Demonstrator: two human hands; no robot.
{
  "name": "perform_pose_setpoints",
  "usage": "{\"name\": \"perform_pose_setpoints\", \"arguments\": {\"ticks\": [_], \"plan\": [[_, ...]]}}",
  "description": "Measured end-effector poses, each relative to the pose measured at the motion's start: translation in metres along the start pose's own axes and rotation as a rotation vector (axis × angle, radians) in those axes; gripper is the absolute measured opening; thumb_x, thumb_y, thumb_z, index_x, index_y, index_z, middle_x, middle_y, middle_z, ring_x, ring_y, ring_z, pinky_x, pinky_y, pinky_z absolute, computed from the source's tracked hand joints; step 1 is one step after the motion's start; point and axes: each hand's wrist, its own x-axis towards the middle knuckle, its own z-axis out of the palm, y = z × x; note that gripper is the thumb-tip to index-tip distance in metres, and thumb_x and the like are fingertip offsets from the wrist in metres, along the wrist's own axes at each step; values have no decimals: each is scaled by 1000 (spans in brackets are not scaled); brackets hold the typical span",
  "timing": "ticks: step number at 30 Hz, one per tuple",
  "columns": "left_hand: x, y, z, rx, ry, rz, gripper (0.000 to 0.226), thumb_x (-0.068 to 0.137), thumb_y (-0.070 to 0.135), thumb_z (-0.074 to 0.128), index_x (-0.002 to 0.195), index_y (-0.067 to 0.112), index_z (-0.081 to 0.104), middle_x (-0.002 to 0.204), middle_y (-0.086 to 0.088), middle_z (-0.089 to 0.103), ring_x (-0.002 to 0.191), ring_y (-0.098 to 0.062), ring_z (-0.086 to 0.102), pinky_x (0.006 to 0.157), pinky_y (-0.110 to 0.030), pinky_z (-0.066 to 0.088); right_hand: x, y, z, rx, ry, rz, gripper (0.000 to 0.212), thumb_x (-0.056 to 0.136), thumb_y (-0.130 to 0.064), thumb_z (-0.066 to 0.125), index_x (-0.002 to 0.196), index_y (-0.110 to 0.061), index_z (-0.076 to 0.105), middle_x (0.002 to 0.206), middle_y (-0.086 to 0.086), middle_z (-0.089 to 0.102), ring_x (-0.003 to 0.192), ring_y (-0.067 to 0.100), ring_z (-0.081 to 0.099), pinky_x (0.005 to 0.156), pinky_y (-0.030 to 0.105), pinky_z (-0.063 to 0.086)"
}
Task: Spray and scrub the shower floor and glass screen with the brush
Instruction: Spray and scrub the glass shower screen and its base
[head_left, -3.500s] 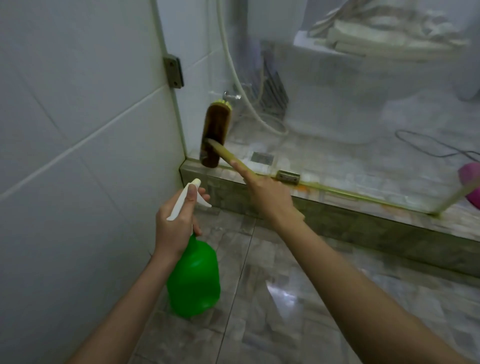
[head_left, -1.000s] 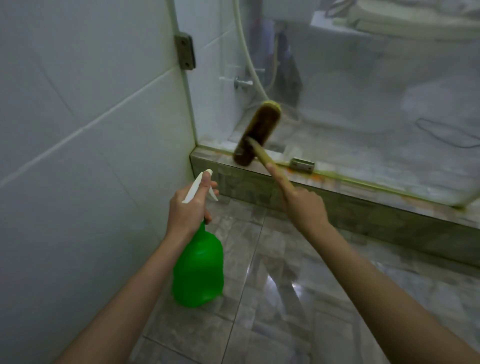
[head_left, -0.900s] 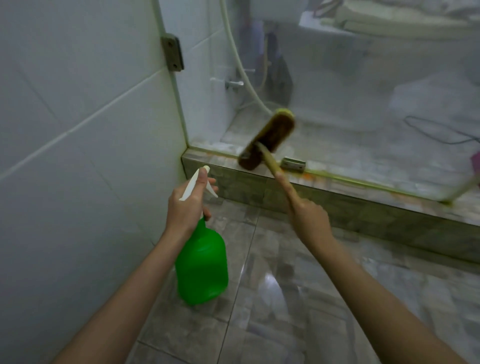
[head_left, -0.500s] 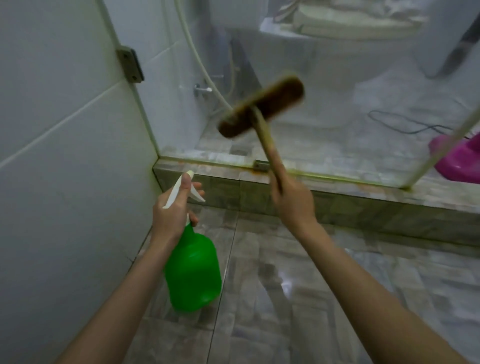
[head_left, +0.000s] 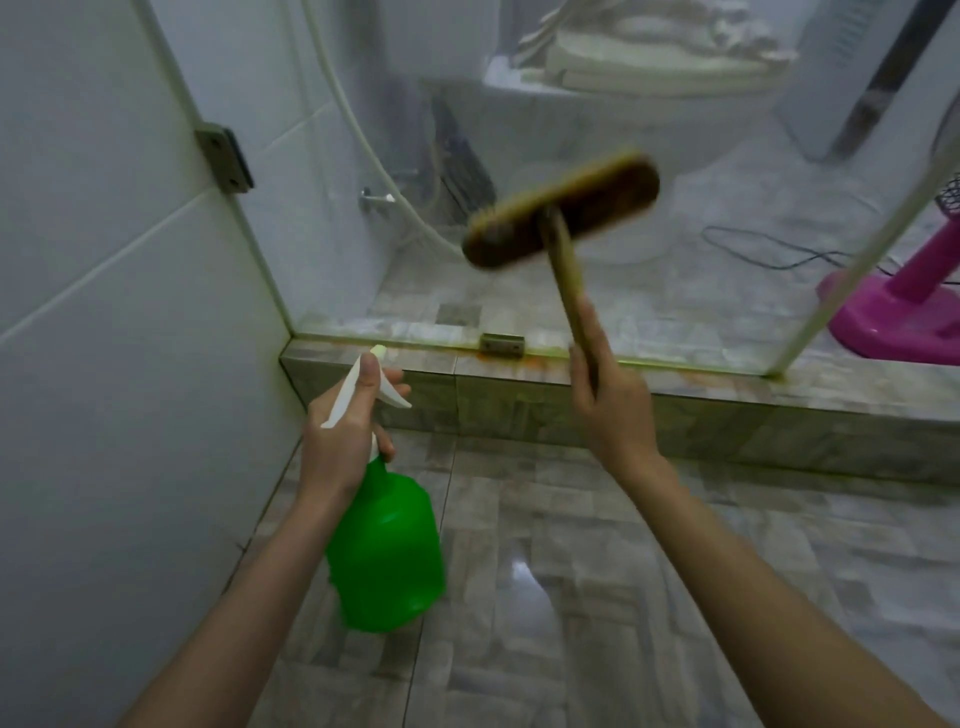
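My right hand grips the wooden handle of a scrub brush. The brush head is raised against the glass screen, well above the stone kerb, and lies roughly level and blurred. My left hand holds the white trigger head of a green spray bottle, thumb on top, nozzle pointing at the kerb. The bottle hangs above the grey tiled floor.
A white tiled wall runs along the left with a metal hinge on the glass edge. Behind the glass are a hose, a toilet, a floor drain and a cable. A pink fan base stands at right.
The brush has risen from the kerb's left end and swung right, its head turning from upright to nearly level on the glass. My left hand and bottle have stayed much the same.
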Motion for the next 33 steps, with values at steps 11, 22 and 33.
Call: {"name": "perform_pose_setpoints", "arguments": {"ticks": [11, 22, 33], "plan": [[-10, 4, 50, 27, -99, 47, 45, 101, 53, 41, 89, 24, 73, 95, 2, 78, 38, -14, 52, 52, -30, 47, -85, 59, -36, 71, 79, 363, 55, 102, -29, 37, 146, -53, 14, 50, 7, 38, 38, 11, 33, 38, 33, 34], [-15, 10, 95, 47, -190, 60, 47, 103, 51, 40, 90, 20, 73, 98, 2, 77, 36, -12, 52, 50, -29, 47, -81, 90, -59, 110, 180, 432, 54, 103, -27, 38, 148, -48, 17, 55, -10, 40, 41, 9, 35, 42, 28, 35], [-23, -8, 103, 64, -238, 36, 42, 97, 64, 43, 85, 38, 73, 93, 4, 78, 39, -14, 53, 55, -32, 46, -20, 84, -75, 119, 351, 311, 51, 103, -24, 39, 151, -27, 21, 74, 20, 52, 43, 21, 39, 42, 32, 37]]}}
